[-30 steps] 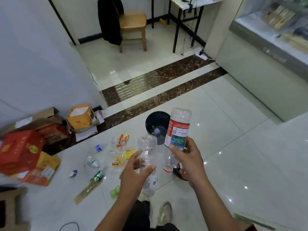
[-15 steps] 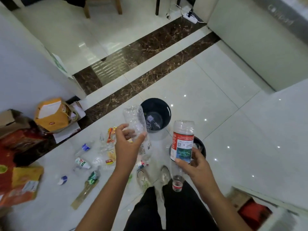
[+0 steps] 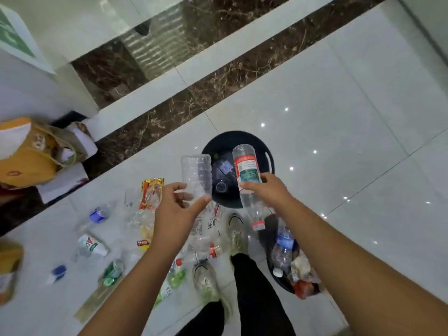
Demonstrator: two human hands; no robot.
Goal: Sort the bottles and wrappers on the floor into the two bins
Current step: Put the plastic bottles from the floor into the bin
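My left hand (image 3: 175,210) grips a clear, label-free plastic bottle (image 3: 196,174) held upside down beside the far black bin (image 3: 268,154). My right hand (image 3: 265,190) holds a second inverted bottle with a red and green label (image 3: 246,167) over that bin's opening. Bottles lie inside the far bin. A second black bin (image 3: 278,277) by my right foot holds a blue-labelled bottle (image 3: 282,246) and wrappers. Several bottles and wrappers lie on the floor to the left, among them an orange snack wrapper (image 3: 150,192) and a white-labelled bottle (image 3: 92,244).
An orange paper bag (image 3: 26,151) and cardboard boxes stand at the left wall. My shoes (image 3: 236,232) are between the bins and the litter. Bare white tile lies to the right. A dark marble strip crosses the floor behind the bins.
Both hands have moved the bottles forward to the far bin; the right one went from near the closer bin to above the far bin's opening. The view has tilted further down.
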